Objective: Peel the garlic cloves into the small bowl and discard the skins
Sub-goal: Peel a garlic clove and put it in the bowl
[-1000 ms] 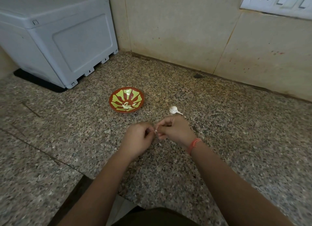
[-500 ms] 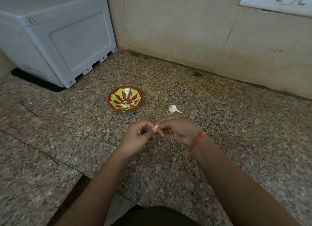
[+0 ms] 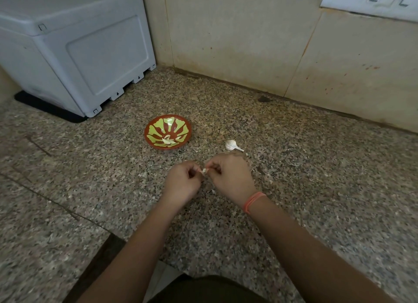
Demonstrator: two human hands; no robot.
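Left hand (image 3: 183,182) and right hand (image 3: 230,175) both pinch one garlic clove (image 3: 204,171) over the countertop (image 3: 316,167) middle, mostly hidden by fingertips; small bowl (image 3: 167,131) behind holds pale pieces, hard to identify; garlic bulb (image 3: 232,145) right of it.

No words, brands or numbers can be read anywhere. The grey box (image 3: 90,54) at the counter's far left corner carries small dark marks on the feet along its lower edge, too small to make out.
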